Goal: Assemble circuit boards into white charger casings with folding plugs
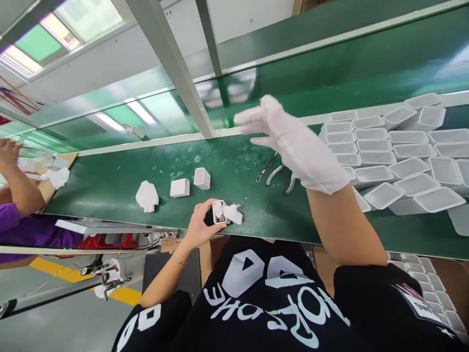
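My left hand [201, 226], bare, grips a small white plastic box [220, 212] at the near edge of the green bench, thumb on one side and fingers on the other. Inside the box are bits of wire and a whitish part too small to name. Touching its right side lies a crumpled white piece, perhaps cloth [233, 214]. My right hand [282, 129], in a white glove, is raised over the bench with fingers stretched out and nothing in them. Below it lie black tweezers [266, 167] and pliers [274, 174], partly covered by the forearm.
Two closed white boxes [180, 187] [202, 178] stand left of centre, beside a flat white cloth-like piece [147, 196]. Many translucent containers [373, 145] crowd the right side. A metal post [176, 63] rises behind the bench. Another person's arm [20, 186] shows at far left.
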Demonstrator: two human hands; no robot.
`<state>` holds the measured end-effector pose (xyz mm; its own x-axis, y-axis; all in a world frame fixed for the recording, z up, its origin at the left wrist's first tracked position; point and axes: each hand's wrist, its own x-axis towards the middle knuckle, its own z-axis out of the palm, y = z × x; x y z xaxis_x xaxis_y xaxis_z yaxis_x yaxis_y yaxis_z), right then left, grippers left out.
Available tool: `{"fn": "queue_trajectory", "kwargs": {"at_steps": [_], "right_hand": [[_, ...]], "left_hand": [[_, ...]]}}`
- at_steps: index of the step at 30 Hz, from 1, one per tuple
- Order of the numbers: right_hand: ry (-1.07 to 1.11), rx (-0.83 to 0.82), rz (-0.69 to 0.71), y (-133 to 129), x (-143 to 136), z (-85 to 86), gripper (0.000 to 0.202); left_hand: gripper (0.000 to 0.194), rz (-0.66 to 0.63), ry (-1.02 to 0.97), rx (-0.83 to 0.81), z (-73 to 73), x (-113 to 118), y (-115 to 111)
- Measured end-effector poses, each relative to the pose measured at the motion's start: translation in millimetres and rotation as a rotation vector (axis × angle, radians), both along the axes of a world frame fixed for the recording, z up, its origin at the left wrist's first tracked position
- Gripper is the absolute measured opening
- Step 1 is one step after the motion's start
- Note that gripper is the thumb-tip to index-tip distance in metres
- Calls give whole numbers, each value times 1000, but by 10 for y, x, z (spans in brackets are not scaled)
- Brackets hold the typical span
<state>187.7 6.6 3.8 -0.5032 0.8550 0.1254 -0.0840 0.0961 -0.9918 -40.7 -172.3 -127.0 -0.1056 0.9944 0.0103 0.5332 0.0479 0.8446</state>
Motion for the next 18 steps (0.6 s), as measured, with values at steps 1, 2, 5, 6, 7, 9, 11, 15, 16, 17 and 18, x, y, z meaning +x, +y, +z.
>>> {"fn": "queue_trajectory", "kwargs": {"at_steps": [1, 2, 5, 6, 7, 9, 11, 15, 16, 17, 18], "right_hand": [[-17, -15, -11, -26, -3, -42, 52], [-25, -29, -13, -53, -3, -87, 55], [-60, -94, 35, -127, 0, -249, 60], [-72, -112, 49, -147, -2, -308, 60], [-85, -126, 62, -165, -5, -367, 61], [-102, -146, 81, -194, -12, -478, 62], [-118, -162, 98, -216, -14, -569, 63], [-114, -249, 100, -257, -12, -709, 63], [-97, -284, 88, -275, -17, -745, 63], [-79, -320, 76, -297, -26, -781, 64], [-65, -350, 68, -325, -38, -817, 65]], "left_hand": [[65, -1, 8, 1, -9, -1, -4], [64, -1, 21, 4, -15, -1, -4], [49, -15, 86, -2, -10, 2, 11], [47, -22, 103, -4, -1, 2, 17], [48, -27, 111, 0, 11, 1, 22], [53, -29, 137, 20, 32, -3, 23], [51, -38, 166, 33, 37, -9, 16], [52, -66, 264, 92, -13, -7, 15], [50, -74, 309, 116, -23, 3, 26], [48, -86, 350, 132, -22, 18, 41], [45, -101, 378, 137, -6, 37, 60]]}}
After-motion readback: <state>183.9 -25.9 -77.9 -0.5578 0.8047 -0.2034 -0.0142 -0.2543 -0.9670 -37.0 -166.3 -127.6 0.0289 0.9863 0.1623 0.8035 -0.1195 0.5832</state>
